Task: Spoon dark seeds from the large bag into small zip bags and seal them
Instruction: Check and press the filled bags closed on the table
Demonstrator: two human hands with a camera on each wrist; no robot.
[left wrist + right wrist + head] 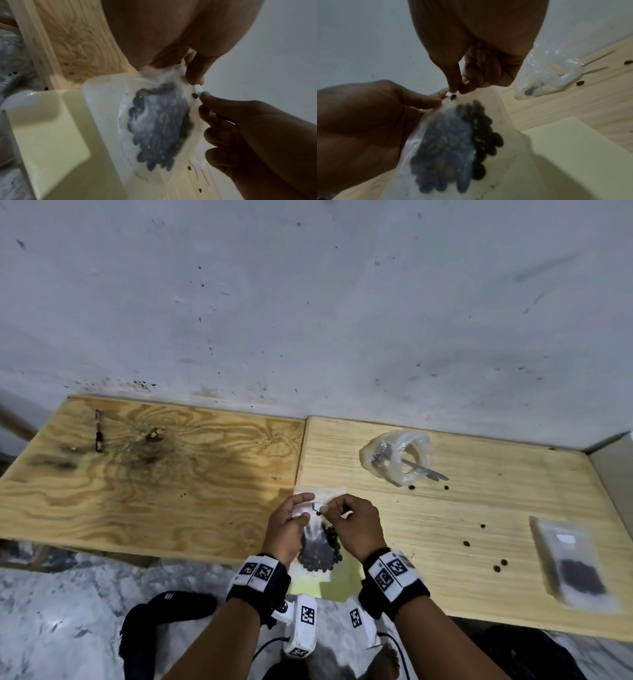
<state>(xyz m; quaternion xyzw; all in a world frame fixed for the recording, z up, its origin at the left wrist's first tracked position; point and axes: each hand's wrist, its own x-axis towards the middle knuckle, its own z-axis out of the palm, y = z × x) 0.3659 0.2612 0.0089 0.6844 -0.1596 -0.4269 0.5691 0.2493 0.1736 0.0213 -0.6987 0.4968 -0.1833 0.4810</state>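
A small clear zip bag [317,549] partly filled with dark seeds hangs just above the table's front edge. My left hand [308,508] pinches its top edge on the left, and my right hand [330,506] pinches the same edge on the right. One seed [318,512] sits right at the bag's mouth between my fingertips. The left wrist view shows the bag [159,121], my left thumb [194,75] and the right hand [204,94]. In the right wrist view my right hand [455,90] pinches above the bag [445,142]. The crumpled large bag [394,455] lies far right with a spoon [424,470] in it.
A filled small bag [575,566] lies flat at the right edge of the light wooden board [479,508]. Several loose seeds [466,543] are scattered there. A pale yellow sheet [337,583] lies under the held bag. A small dark tool [98,430] rests on the left plywood board [154,481].
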